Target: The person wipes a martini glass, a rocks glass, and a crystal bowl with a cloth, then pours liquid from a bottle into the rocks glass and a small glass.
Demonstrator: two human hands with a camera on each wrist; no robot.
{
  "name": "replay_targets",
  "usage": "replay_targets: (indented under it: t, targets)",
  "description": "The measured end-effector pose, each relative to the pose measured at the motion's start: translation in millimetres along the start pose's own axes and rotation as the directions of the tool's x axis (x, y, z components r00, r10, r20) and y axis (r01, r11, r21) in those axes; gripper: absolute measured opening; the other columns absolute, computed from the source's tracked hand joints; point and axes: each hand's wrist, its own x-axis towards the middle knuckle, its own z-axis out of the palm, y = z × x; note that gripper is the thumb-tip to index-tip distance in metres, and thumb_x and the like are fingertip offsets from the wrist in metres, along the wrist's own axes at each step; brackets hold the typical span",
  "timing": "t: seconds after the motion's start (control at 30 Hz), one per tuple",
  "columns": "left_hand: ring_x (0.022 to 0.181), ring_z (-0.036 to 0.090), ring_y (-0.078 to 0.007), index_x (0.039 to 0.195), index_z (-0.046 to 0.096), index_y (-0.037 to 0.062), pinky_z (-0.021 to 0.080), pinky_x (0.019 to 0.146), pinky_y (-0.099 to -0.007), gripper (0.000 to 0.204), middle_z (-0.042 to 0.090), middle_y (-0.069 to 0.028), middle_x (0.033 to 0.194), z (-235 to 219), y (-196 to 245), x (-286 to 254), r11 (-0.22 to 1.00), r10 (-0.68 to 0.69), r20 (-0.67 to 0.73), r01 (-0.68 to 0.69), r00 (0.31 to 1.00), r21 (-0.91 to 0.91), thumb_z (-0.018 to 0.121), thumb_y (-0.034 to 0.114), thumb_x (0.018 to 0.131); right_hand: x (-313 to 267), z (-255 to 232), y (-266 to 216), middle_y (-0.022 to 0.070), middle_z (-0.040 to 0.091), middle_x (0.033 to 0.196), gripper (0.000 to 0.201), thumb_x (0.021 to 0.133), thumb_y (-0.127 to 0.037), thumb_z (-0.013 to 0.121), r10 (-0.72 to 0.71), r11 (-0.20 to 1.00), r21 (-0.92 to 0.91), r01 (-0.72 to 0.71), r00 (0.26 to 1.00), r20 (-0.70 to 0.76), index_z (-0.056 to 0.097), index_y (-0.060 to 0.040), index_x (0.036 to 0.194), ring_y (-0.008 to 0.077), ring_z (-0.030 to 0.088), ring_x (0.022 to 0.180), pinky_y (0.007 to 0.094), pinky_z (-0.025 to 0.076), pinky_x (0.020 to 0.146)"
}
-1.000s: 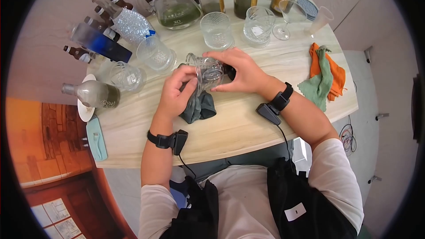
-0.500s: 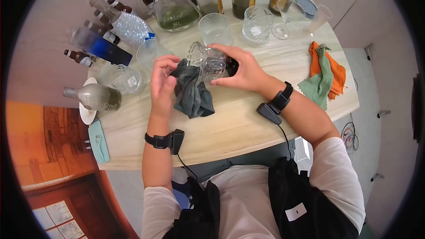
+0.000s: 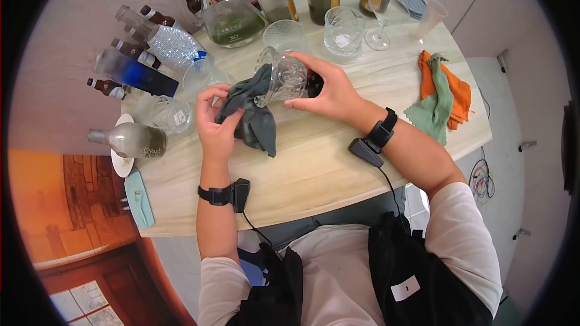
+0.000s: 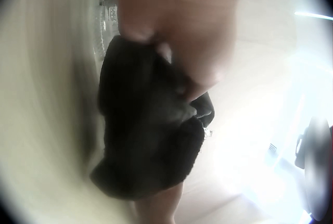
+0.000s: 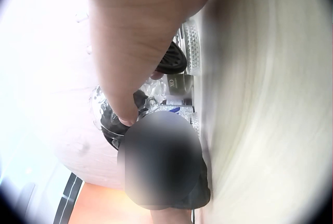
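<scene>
My right hand (image 3: 338, 93) holds a clear patterned glass (image 3: 283, 78) on its side, fingers above and thumb below, rim to the left. Its dark base (image 3: 314, 84) sits within the grip, and in the right wrist view the base (image 5: 173, 60) looks black and ribbed. With curled fingers my left hand (image 3: 215, 127) grips a dark grey cloth (image 3: 258, 127), whose upper part reaches the glass mouth while the lower end hangs down. In the left wrist view the cloth (image 4: 145, 125) covers most of what lies beyond the fingers.
Several glasses stand behind the hands, including a cut tumbler (image 3: 344, 36) and a stemmed glass (image 3: 386, 12). Bottles and a decanter (image 3: 234, 27) line the back. A green cloth (image 3: 432, 111) and an orange cloth (image 3: 460, 99) lie right; a bottle (image 3: 136, 140) lies left across a white plate (image 3: 122, 166).
My left hand drew left from the glass, uncovering the cloth, then took hold of it and raised it to the glass mouth. The glass has risen slightly in my right hand.
</scene>
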Motion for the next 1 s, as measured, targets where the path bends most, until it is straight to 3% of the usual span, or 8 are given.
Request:
replay_targets:
  t: [0.07, 0.2, 0.27, 0.4, 0.53, 0.8, 0.9, 1.0]
  targets:
    - [0.112, 0.057, -0.0217, 0.114, 0.053, 0.0043, 0.047, 0.098, -0.0333, 0.041, 0.055, -0.0139, 0.126, -1.7, 1.3, 0.1, 0.999, -0.043, -0.140, 0.039, 0.989, -0.027, 0.064, -0.015, 0.080, 0.8, -1.5, -2.2, 0.0122, 0.068, 0.100, 0.080, 0.066, -0.029, 0.089, -0.039, 0.998, -0.039, 0.040, 0.999, 0.024, 0.056, -0.0098, 0.136, 0.0241, 0.060, 0.083, 0.0357, 0.050, 0.078]
    - [0.108, 0.060, -0.0199, 0.109, 0.058, 0.0020, 0.048, 0.095, -0.0306, 0.036, 0.061, -0.0132, 0.120, -0.6, 9.6, 0.1, 0.997, -0.075, -0.122, 0.078, 0.990, 0.023, 0.065, -0.014, 0.078, 1.6, -4.2, -2.2, 0.0081, 0.068, 0.100, 0.080, 0.064, -0.030, 0.089, -0.164, 0.967, -0.171, 0.190, 0.974, 0.154, 0.058, -0.0135, 0.135, 0.0250, 0.061, 0.086, 0.0372, 0.047, 0.085]
    - [0.103, 0.062, -0.0169, 0.104, 0.063, -0.0008, 0.049, 0.093, -0.0288, 0.029, 0.066, -0.0112, 0.115, 5.2, 17.6, -0.2, 0.973, -0.169, 0.071, 0.155, 0.983, 0.173, 0.066, -0.012, 0.078, 0.3, -1.7, -0.8, 0.0067, 0.068, 0.097, 0.079, 0.063, -0.030, 0.088, -0.218, 0.955, -0.165, 0.248, 0.959, 0.184, 0.058, -0.0149, 0.134, 0.0246, 0.061, 0.086, 0.0372, 0.046, 0.086]
    - [0.097, 0.062, -0.0123, 0.108, 0.064, -0.0022, 0.050, 0.087, -0.0266, 0.029, 0.068, -0.0047, 0.106, 14.3, 29.0, -3.6, 0.916, -0.402, 0.221, 0.392, 0.889, 0.091, 0.068, -0.004, 0.079, -2.7, 1.1, -3.7, 0.0063, 0.066, 0.095, 0.078, 0.063, -0.030, 0.089, -0.287, 0.932, -0.140, 0.335, 0.915, 0.284, 0.059, -0.0148, 0.134, 0.0243, 0.059, 0.086, 0.0372, 0.045, 0.084]
    - [0.097, 0.061, -0.0107, 0.109, 0.064, -0.0017, 0.050, 0.086, -0.0260, 0.033, 0.067, -0.0032, 0.104, 12.2, 19.5, -6.6, 0.913, -0.398, 0.266, 0.408, 0.878, 0.023, 0.071, -0.001, 0.077, -4.3, 4.1, -8.4, 0.0057, 0.064, 0.093, 0.075, 0.064, -0.031, 0.089, -0.221, 0.962, -0.085, 0.258, 0.926, 0.305, 0.059, -0.0125, 0.130, 0.0244, 0.060, 0.084, 0.0372, 0.046, 0.083]
    - [0.092, 0.061, -0.0102, 0.109, 0.062, -0.0009, 0.050, 0.082, -0.0249, 0.033, 0.067, -0.0039, 0.101, 18.5, 7.2, -8.0, 0.947, -0.312, -0.003, 0.312, 0.950, 0.081, 0.068, -0.006, 0.077, -4.2, 8.5, -10.1, 0.0103, 0.063, 0.091, 0.073, 0.067, -0.025, 0.088, 0.014, 0.995, 0.092, -0.045, 0.950, 0.313, 0.052, -0.0103, 0.129, 0.0260, 0.063, 0.085, 0.0373, 0.051, 0.078]
    - [0.085, 0.062, -0.0099, 0.109, 0.061, -0.0008, 0.050, 0.077, -0.0241, 0.030, 0.067, -0.0035, 0.096, 10.0, 8.9, -0.3, 0.915, -0.403, -0.183, 0.395, 0.897, -0.076, 0.066, -0.010, 0.080, -7.0, 8.0, -7.3, 0.0098, 0.062, 0.092, 0.066, 0.074, -0.020, 0.083, -0.067, 0.970, 0.242, -0.010, 0.949, 0.308, 0.050, -0.0098, 0.130, 0.0231, 0.063, 0.087, 0.0355, 0.051, 0.078]
    - [0.090, 0.059, -0.0103, 0.110, 0.057, 0.0017, 0.049, 0.080, -0.0240, 0.029, 0.063, -0.0034, 0.099, 3.2, -2.2, 1.7, 0.940, -0.332, -0.170, 0.309, 0.928, -0.146, 0.066, -0.008, 0.084, -7.6, 11.5, -7.3, 0.0095, 0.063, 0.091, 0.054, 0.081, -0.011, 0.074, -0.169, 0.976, 0.183, 0.119, 0.944, 0.283, 0.050, -0.0094, 0.130, 0.0234, 0.063, 0.086, 0.0343, 0.051, 0.077]
